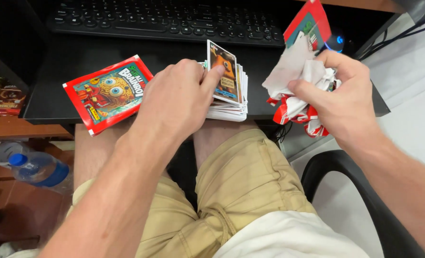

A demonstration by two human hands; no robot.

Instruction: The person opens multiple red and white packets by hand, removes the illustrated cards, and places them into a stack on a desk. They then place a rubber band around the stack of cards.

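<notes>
My left hand [179, 98] grips a thick stack of collectible cards [229, 93] at the front edge of a black keyboard tray [50, 107]. The top card stands up against my thumb and shows an orange cartoon figure. My right hand [339, 98] is closed on a crumpled wad of torn red-and-white sticker wrappers [296, 83], with one red flap sticking up. A sealed red sticker packet [107, 93] with a cartoon face lies on the tray, left of my left hand.
A black keyboard [164, 21] lies at the back of the tray. A plastic water bottle with a blue cap [31, 167] lies on the floor at left. A black chair armrest [355, 191] curves at right. Small packets [5, 98] rest on a wooden shelf at left.
</notes>
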